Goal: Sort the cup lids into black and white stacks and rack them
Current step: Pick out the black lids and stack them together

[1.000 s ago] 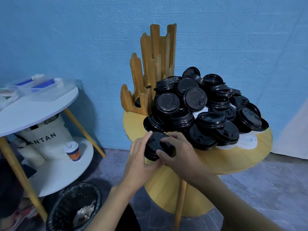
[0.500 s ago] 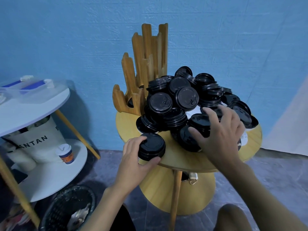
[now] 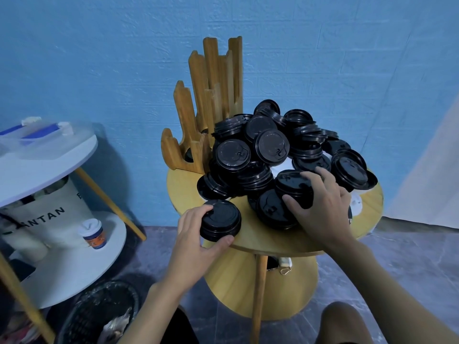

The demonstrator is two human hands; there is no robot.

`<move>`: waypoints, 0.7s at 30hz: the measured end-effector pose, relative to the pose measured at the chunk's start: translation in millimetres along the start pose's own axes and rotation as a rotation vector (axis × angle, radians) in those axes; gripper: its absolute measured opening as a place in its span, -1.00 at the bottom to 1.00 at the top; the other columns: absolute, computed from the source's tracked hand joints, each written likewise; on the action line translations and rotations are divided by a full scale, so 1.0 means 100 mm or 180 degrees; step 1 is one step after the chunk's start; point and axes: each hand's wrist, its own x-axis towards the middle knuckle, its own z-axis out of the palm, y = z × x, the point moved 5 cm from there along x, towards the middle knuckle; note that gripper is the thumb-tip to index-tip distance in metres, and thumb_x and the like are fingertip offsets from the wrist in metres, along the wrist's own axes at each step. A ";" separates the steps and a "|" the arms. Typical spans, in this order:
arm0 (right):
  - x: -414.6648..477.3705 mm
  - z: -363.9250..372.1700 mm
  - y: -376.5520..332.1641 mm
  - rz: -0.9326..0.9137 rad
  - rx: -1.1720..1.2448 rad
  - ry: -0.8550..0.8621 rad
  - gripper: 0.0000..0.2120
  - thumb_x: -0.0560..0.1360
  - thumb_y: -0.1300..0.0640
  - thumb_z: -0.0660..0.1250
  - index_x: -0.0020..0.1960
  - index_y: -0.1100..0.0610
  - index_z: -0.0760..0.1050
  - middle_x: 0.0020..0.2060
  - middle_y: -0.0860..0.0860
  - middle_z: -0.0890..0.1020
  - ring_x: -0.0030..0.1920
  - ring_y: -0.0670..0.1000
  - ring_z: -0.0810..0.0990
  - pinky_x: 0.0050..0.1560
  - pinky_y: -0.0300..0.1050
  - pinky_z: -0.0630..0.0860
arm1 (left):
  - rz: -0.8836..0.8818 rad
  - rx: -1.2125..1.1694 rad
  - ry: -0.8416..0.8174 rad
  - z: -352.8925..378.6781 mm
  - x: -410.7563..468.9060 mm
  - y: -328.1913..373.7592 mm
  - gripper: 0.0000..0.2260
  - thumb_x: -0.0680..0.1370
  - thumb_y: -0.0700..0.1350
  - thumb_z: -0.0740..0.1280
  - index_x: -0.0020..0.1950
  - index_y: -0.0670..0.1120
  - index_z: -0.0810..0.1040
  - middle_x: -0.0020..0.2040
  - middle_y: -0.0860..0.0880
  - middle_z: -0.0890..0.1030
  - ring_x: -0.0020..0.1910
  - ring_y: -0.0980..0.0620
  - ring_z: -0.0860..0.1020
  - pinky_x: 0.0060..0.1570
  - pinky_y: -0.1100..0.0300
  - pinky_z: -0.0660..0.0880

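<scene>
head view: my only feed, looking down on the round wooden table (image 3: 273, 245).
left hand (image 3: 193, 234): fingers curled round a short black lid stack (image 3: 221, 218), thumb on the near side, other fingers on its far-left edge.
short black lid stack: sits on the table's near-left edge, just clear of the lid heap (image 3: 260, 150).
right hand (image 3: 320, 207): fingers arched over a second black stack (image 3: 291, 184), thumb pressed to its near side. I read that as a grip.
second black stack: near edge of the heap, resting on other black lids.
lid heap: loose black lids mid-table, many tilted, some nested in short runs.
white lids (image 3: 357, 203): a few show under the heap on the right, just beside the right hand. Mostly buried.
rack (image 3: 206, 108): wooden, upright slats, back-left of the table, touching the heap.
side table (image 3: 49, 155): white, round, far left, well apart. I see a clear box (image 3: 37, 140) with blue parts on top.
lower shelf (image 3: 74, 264): paper cup (image 3: 92, 233) with a white lid, canvas bag (image 3: 44, 212) behind it.
floor: wire bin (image 3: 99, 316) bottom left, scraps inside.
knee (image 3: 345, 321): the person's, bottom right.
</scene>
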 end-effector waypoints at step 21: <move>-0.11 -0.07 -0.09 -0.0205 0.0305 0.0307 -0.40 0.38 -0.26 0.35 0.27 0.10 0.45 0.31 0.06 0.51 0.38 0.05 0.40 0.45 0.24 0.14 | -0.0109 -0.0005 -0.0056 0.01 0.00 -0.02 -0.37 0.36 0.39 0.34 0.37 0.31 0.25 0.26 0.34 0.34 0.37 0.26 0.24 0.18 0.40 0.26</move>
